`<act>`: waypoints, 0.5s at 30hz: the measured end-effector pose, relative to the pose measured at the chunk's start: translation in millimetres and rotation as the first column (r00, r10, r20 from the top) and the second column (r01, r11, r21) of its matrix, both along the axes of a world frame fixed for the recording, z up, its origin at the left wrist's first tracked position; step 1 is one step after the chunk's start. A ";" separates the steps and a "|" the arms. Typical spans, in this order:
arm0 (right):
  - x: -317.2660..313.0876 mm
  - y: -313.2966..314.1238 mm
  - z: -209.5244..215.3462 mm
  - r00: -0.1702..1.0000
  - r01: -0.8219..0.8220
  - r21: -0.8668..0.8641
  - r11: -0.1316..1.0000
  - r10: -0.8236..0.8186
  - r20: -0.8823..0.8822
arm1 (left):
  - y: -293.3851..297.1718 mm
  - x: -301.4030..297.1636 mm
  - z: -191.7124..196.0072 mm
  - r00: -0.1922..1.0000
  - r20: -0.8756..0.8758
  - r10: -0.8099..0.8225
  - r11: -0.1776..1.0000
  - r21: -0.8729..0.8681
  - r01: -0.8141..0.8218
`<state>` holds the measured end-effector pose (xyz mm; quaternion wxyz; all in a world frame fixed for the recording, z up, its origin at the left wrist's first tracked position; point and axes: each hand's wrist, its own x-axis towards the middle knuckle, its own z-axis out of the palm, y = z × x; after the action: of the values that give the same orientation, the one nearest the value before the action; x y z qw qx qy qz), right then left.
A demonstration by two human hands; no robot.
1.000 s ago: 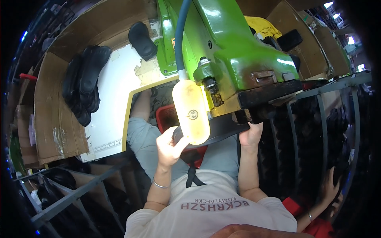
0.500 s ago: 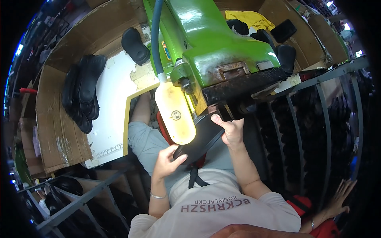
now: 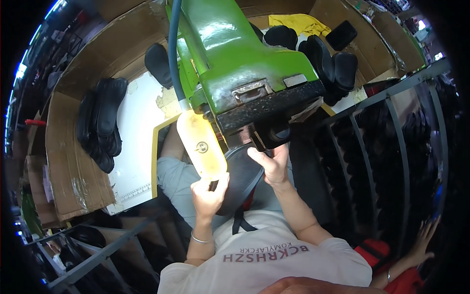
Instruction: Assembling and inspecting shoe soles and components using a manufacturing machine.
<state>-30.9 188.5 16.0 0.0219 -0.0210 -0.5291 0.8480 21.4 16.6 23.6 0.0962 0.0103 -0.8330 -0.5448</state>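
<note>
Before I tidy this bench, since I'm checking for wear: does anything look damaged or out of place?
Yes. The white bench top is chipped and peeling along its edge beside the green machine, baring a yellowish patch. The cardboard walls are creased and torn. The black shoe sole in both hands looks intact.

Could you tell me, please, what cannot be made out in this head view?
- Top of the black sole: tucked under the green machine.
- Left hand fingers: curled out of sight behind the sole's edge.
- Right hand fingertips: lost in the machine's dark underside.
- Another person's hand: blurred at the rim.
</note>
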 end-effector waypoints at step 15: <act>4.0 16.3 5.7 0.994 0.106 -0.081 0.991 -0.105 0.013 | 25.3 -26.9 6.9 0.998 -0.060 -0.006 0.993 0.121 0.013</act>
<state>-26.9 204.8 21.7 0.0634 -0.0536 -0.4921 0.8666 -5.5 42.0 30.5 0.1174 -0.0041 -0.7950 -0.5951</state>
